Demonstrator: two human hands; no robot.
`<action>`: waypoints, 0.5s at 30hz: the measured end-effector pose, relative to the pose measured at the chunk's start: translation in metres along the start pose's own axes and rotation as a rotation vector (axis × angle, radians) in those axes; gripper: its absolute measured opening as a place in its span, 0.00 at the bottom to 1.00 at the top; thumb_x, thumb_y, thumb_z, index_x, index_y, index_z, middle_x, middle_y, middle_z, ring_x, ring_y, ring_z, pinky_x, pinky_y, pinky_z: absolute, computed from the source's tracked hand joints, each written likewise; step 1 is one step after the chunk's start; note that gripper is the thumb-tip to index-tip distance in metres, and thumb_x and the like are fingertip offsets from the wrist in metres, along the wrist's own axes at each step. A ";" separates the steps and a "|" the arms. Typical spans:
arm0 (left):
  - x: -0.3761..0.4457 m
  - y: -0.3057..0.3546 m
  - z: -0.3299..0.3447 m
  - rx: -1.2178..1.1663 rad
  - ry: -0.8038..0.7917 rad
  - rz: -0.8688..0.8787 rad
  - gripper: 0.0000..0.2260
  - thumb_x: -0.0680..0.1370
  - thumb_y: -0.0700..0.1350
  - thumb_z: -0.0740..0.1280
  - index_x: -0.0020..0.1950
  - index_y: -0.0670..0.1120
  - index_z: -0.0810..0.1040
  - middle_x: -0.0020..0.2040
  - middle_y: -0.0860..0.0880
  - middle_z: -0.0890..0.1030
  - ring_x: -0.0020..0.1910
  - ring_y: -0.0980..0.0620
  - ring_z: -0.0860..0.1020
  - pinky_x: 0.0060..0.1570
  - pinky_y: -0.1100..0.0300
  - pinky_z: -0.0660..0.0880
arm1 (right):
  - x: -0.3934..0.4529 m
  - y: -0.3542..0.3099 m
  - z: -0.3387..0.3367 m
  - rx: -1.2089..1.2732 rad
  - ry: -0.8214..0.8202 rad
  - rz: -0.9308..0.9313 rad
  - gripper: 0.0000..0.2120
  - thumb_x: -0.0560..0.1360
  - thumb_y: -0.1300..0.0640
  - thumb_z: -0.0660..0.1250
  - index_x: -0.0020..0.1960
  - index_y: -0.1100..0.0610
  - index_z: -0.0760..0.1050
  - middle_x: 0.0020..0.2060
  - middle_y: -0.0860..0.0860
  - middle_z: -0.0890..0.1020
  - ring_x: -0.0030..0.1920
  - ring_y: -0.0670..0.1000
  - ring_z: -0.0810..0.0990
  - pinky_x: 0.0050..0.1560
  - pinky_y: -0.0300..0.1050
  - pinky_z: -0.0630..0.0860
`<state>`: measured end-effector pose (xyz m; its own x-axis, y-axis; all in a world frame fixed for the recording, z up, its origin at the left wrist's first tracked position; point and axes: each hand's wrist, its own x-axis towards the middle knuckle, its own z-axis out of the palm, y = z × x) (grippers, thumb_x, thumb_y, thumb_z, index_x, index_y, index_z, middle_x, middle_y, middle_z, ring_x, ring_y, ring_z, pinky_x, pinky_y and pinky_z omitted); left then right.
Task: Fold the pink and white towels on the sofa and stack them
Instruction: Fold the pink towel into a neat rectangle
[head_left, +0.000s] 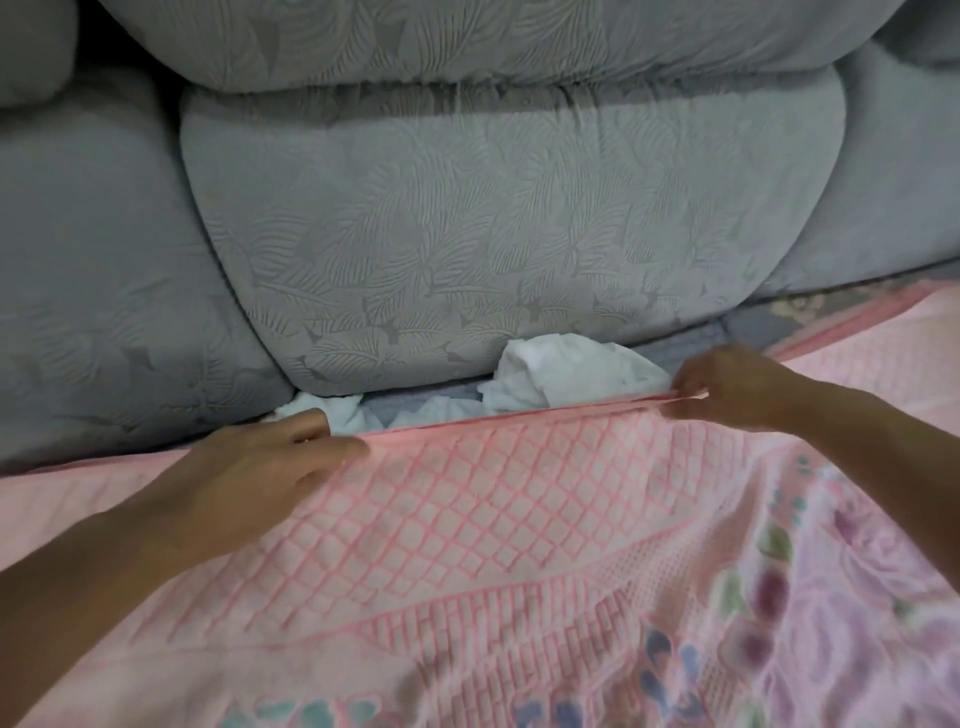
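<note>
Pink towel covers the sofa seat, its far edge stretched between both hands. Left hand pinches that edge under its fingertips, and right hand grips the doubled edge with curled fingers. White towel lies crumpled just beyond the fingers, against the back cushion.

A grey-blue back cushion with an embossed leaf pattern fills the middle of the view. Plainer grey cushions stand at its left and right, touching it.
</note>
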<state>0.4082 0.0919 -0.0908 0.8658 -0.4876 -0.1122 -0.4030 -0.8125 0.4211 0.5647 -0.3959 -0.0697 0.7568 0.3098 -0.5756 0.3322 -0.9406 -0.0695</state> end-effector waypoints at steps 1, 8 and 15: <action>0.000 0.003 0.000 -0.064 0.033 -0.059 0.15 0.78 0.54 0.56 0.63 0.61 0.73 0.49 0.57 0.77 0.41 0.52 0.80 0.37 0.56 0.77 | -0.002 0.003 0.001 -0.006 -0.010 0.014 0.21 0.70 0.32 0.70 0.48 0.48 0.86 0.44 0.43 0.84 0.50 0.48 0.81 0.49 0.40 0.67; -0.001 0.007 -0.005 -0.082 -0.041 -0.103 0.16 0.80 0.62 0.50 0.63 0.63 0.71 0.51 0.61 0.77 0.47 0.57 0.79 0.46 0.57 0.78 | -0.018 0.006 -0.004 0.343 0.035 0.054 0.37 0.63 0.16 0.54 0.33 0.48 0.81 0.27 0.47 0.79 0.28 0.45 0.75 0.34 0.45 0.72; 0.010 0.010 0.000 -0.240 -0.061 -0.165 0.20 0.77 0.70 0.52 0.36 0.59 0.72 0.39 0.57 0.75 0.38 0.63 0.74 0.44 0.57 0.74 | -0.023 0.005 0.003 0.570 0.213 0.203 0.14 0.65 0.37 0.76 0.37 0.48 0.84 0.35 0.53 0.84 0.34 0.58 0.79 0.40 0.46 0.74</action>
<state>0.4128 0.0794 -0.0876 0.8915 -0.3794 -0.2475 -0.1705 -0.7872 0.5927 0.5471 -0.4079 -0.0597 0.8881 0.0834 -0.4520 -0.1362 -0.8915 -0.4321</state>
